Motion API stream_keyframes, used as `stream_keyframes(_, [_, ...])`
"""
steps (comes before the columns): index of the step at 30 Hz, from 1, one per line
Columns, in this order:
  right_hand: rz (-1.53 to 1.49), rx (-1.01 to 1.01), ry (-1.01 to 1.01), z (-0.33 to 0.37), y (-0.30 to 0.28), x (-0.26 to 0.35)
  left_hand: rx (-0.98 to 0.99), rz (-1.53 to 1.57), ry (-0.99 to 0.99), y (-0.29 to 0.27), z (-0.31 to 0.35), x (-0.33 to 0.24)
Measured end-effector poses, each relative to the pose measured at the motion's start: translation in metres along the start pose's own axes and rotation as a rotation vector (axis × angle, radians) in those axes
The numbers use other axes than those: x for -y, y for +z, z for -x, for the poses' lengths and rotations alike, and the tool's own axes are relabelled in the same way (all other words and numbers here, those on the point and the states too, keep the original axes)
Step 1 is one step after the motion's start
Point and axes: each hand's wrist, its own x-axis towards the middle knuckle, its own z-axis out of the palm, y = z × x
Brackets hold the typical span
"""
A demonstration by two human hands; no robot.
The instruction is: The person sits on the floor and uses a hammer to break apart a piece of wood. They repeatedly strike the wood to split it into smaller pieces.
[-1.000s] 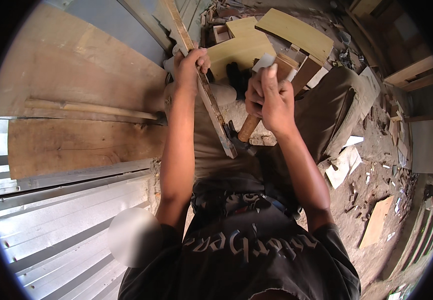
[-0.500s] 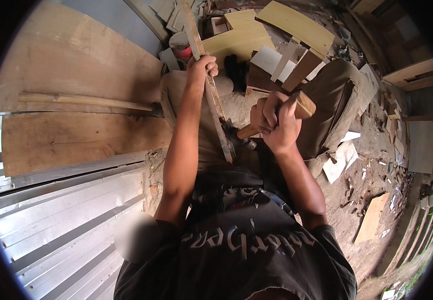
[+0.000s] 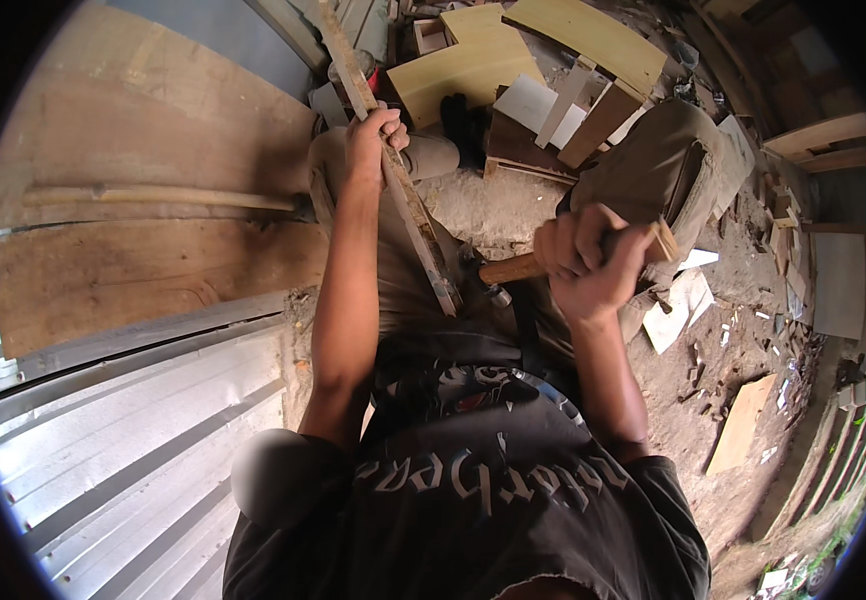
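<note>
My left hand (image 3: 373, 148) is wrapped round a long, narrow wooden strip (image 3: 415, 218). The strip slants from the far left down to my lap, between my bent knees. Its near end rests close to my waist. In my right hand (image 3: 593, 258) is a hammer (image 3: 515, 269), gripped by its wooden handle. The handle's butt end pokes out to the right of my fist. The dark hammer head lies just right of the strip's near end, seemingly a little apart from it. Motion slightly blurs my right hand.
Yellowish boards (image 3: 593, 40) and a small wooden piece with a white top (image 3: 533, 105) stand ahead. Brown planks (image 3: 153, 275) and corrugated metal (image 3: 133, 440) lie to the left. Wood scraps and a loose plywood piece (image 3: 741, 425) litter the floor on the right.
My right hand has moved right and slightly nearer to me with the hammer, its head drawing away from the strip. My left hand and the strip have shifted slightly left.
</note>
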Motion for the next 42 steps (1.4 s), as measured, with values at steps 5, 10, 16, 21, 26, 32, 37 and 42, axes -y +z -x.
stream_keyframes(5, [0.093,-0.035,0.111,-0.027,0.004,-0.014,0.016,-0.094,0.007,0.041,0.004,0.003])
stream_keyframes(10, [0.274,-0.124,-0.056,-0.027,0.012,-0.003,0.087,-0.151,-0.053,0.059,0.016,0.029])
stream_keyframes(16, [0.233,-0.224,-0.109,-0.034,0.011,0.024,0.026,-0.414,-0.022,0.087,0.015,0.031])
stream_keyframes(21, [0.179,-0.091,-0.174,-0.044,0.013,0.048,0.044,-0.62,0.045,0.149,0.023,0.01])
stream_keyframes(26, [0.182,-0.161,-0.254,-0.043,0.027,0.077,0.104,-0.715,0.168,0.192,0.021,-0.003])
stream_keyframes(32, [0.215,0.005,-0.245,-0.035,0.018,0.089,0.055,-0.741,0.245,0.199,0.022,-0.005])
stream_keyframes(37, [0.052,-0.044,-0.21,-0.022,0.014,0.069,0.015,-0.755,0.197,0.175,0.036,0.008])
stream_keyframes(42, [0.104,-0.095,-0.158,0.005,0.006,0.051,-0.049,-0.717,0.138,0.129,0.044,0.026])
